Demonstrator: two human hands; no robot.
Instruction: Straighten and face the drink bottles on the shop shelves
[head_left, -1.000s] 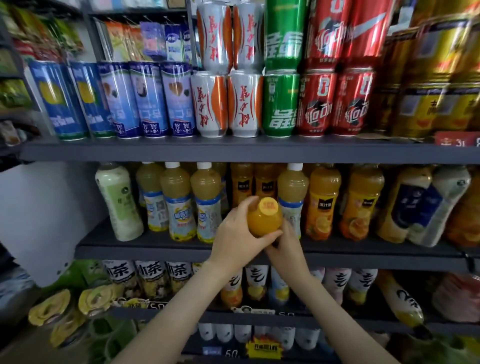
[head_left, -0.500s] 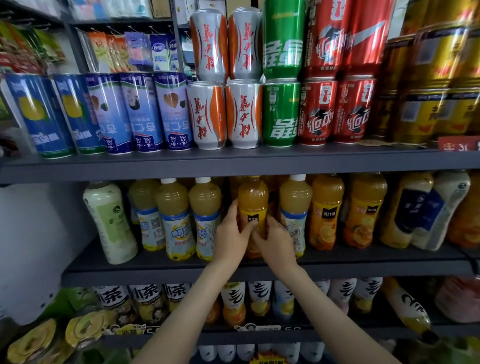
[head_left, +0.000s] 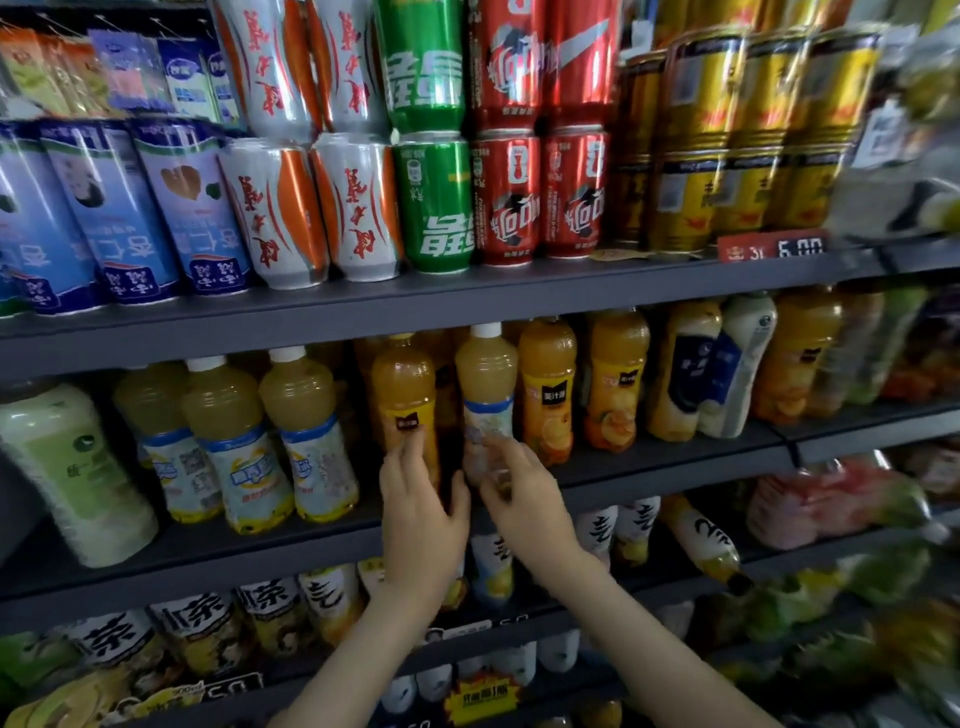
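While the fingers (head_left: 400, 462) of your left hand (head_left: 423, 519) curl round the orange juice bottle (head_left: 404, 395), they hide its base; it stands upright on the middle shelf (head_left: 675, 467). Motion blur smears your right hand (head_left: 524, 499) against the neighbouring white-capped bottle (head_left: 485, 384), so I cannot tell whether it grips.

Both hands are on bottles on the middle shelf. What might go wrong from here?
The orange juice bottle in the left hand seems close to the shelf edge; a nudge may tip it off. The right hand works at the white-capped bottle, tight against an orange neighbour that may topple.
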